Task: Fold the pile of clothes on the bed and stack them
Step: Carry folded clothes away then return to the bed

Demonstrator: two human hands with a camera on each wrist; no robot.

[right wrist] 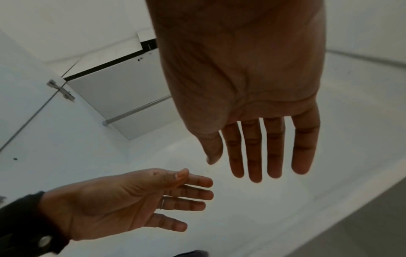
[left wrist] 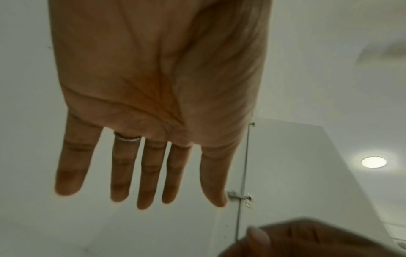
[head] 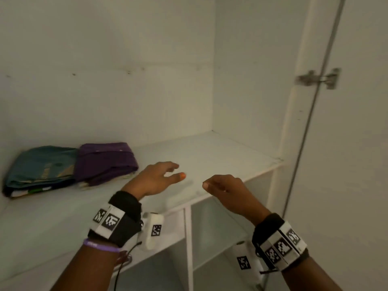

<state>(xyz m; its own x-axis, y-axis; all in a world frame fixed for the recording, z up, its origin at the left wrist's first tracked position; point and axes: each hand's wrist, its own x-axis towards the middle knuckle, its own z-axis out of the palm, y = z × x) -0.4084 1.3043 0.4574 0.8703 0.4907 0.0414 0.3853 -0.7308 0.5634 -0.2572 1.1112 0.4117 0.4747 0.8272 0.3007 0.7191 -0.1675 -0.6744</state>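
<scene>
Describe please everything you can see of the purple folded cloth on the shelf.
The purple folded cloth is a deep violet garment, folded into a thick, roughly rectangular bundle with soft creased layers showing at its front edge. It looks like plain woven fabric; small pale dots near its top edge may be buttons or stitching. It lies flat on the white shelf, toward the back left, with its left side against a teal folded cloth. Something pale lies under its front edge. Neither hand touches it.
</scene>
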